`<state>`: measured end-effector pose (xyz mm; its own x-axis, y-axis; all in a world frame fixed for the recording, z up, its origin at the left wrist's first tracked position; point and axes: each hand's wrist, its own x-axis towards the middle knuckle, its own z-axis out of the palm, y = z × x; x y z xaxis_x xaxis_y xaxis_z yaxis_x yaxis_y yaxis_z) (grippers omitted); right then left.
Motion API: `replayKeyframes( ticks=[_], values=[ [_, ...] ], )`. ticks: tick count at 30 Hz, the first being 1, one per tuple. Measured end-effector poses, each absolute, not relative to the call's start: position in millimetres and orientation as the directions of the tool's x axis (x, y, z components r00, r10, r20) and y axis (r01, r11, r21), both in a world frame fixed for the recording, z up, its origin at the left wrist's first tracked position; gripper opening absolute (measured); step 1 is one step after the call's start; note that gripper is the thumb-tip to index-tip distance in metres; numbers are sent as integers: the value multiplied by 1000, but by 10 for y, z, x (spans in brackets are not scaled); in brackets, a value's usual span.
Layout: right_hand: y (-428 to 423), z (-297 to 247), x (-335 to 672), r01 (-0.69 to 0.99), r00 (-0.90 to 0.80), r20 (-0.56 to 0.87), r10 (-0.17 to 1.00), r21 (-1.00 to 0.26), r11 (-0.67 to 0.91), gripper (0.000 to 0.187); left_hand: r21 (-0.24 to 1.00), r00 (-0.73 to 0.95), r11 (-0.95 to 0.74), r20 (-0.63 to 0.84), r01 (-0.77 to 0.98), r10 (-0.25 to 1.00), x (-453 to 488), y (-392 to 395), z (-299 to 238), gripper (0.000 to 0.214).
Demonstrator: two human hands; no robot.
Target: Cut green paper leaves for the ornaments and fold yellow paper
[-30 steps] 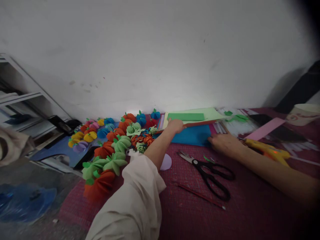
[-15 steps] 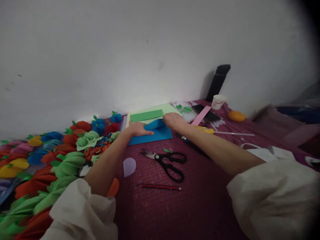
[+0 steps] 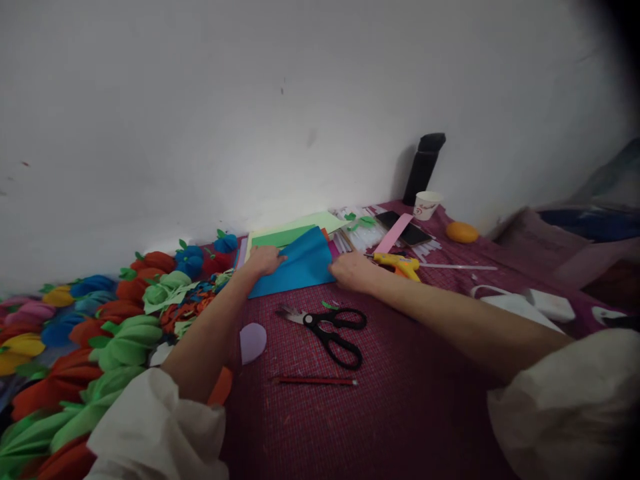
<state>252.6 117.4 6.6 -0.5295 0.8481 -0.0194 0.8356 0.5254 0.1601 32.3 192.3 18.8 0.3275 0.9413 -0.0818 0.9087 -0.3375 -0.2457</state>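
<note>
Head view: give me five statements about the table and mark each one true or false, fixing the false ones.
1. The left hand and the right hand are both at the blue sheet. True.
2. The black-handled scissors lie between the blue sheet and the red pencil. True.
3. The right hand holds the red pencil. False: the pencil lies on the dark red cloth.
4. The paper cup lies on its side. False: the paper cup stands upright.
5. The pink strip lies partly over a dark, flat device. True.
</note>
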Motion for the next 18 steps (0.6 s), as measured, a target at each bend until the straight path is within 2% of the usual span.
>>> replayKeyframes(
  ticks=[11, 14, 18],
  values=[
    [1157, -155, 2283, 873, -488, 54, 871, 42, 486, 24, -267, 319, -335, -100, 904, 942, 328, 1928, 195, 48],
    [1266, -89, 2396, 925, -377, 112, 919, -12, 381, 24, -268, 327, -340, -96, 901, 940, 331, 1905, 191, 48],
    [1533, 69, 2640, 970, -189, 232, 954, -107, 218, 34, -259, 335, -347, -90, 901, 938, 337, 1875, 172, 45]
  ],
)
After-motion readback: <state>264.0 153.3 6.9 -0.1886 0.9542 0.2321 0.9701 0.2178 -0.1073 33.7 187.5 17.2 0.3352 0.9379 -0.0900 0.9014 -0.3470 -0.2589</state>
